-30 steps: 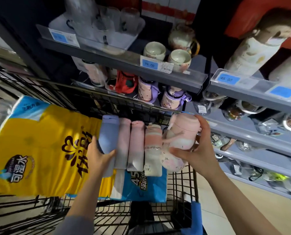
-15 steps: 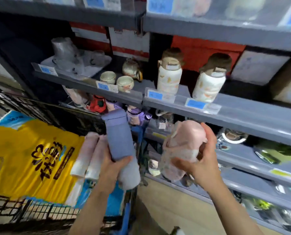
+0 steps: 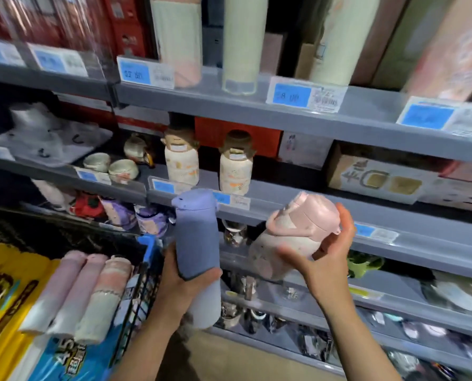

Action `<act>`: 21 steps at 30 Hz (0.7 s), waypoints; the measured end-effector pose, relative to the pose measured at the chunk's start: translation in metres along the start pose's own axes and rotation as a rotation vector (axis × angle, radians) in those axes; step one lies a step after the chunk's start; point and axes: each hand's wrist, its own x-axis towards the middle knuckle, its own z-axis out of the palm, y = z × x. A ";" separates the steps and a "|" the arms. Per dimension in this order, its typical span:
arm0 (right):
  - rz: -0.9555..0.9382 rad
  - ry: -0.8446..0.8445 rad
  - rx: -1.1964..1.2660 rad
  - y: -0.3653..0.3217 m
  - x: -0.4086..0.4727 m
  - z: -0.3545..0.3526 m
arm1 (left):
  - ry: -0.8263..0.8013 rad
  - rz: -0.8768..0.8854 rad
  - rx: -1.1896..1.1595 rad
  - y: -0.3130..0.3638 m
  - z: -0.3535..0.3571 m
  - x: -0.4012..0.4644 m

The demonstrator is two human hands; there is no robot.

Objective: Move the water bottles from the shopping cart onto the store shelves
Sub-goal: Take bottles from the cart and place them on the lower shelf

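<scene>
the left hand is gripping a tall blue-purple cylindrical bottle upright; the right hand is curling round a squat pink handled bottle, both before the grey metal shelves, beside the wire shopping cart.

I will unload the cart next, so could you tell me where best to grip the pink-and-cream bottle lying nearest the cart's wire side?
Grip the pink-and-cream bottle around its mid-body, coming from above. It lies flat, pressed against a pink bottle on one side, with the cart wall close on the other, so only its top is free.
</scene>
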 end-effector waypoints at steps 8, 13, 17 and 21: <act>-0.047 0.384 0.166 -0.011 0.059 0.028 | 0.093 0.218 0.099 0.023 -0.009 0.019; 0.054 0.580 0.248 0.003 0.102 0.044 | 0.196 0.251 0.036 0.030 -0.023 0.023; 0.086 0.647 0.060 0.020 0.131 0.043 | 0.238 0.241 0.055 0.028 -0.033 0.024; 0.058 0.510 -0.346 0.028 0.148 0.045 | 0.273 0.232 0.104 0.023 -0.038 0.022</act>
